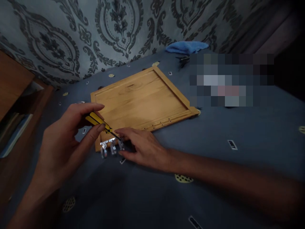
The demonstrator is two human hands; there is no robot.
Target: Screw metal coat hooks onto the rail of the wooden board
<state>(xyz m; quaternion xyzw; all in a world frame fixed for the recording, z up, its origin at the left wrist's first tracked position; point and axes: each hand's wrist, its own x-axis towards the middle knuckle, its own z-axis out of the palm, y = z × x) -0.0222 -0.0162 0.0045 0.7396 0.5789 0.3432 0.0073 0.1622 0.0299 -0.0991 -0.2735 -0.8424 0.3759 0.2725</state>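
My left hand (pixel 69 140) holds a screwdriver (pixel 98 122) with a yellow and black handle between thumb and fingers. Its shaft slants down to the right, the tip at a shiny metal hook (pixel 121 144) on the near edge of a wooden panel (pixel 140 98). Thumb and fingers of my right hand (pixel 145 146) close about that same hook; the fingertips partly hide it. Two similar hooks, a middle hook (pixel 113 148) and a left hook (pixel 104 149), sit beside it along the edge. Several small dark holes run along the edge to the right.
The panel lies flat on a dark blue patterned cloth (pixel 214 133). A light blue cloth (pixel 187 47) lies by the patterned wall at the back. To the right of the panel is a blurred-out patch. A wooden shelf (pixel 28 117) with books stands at the left.
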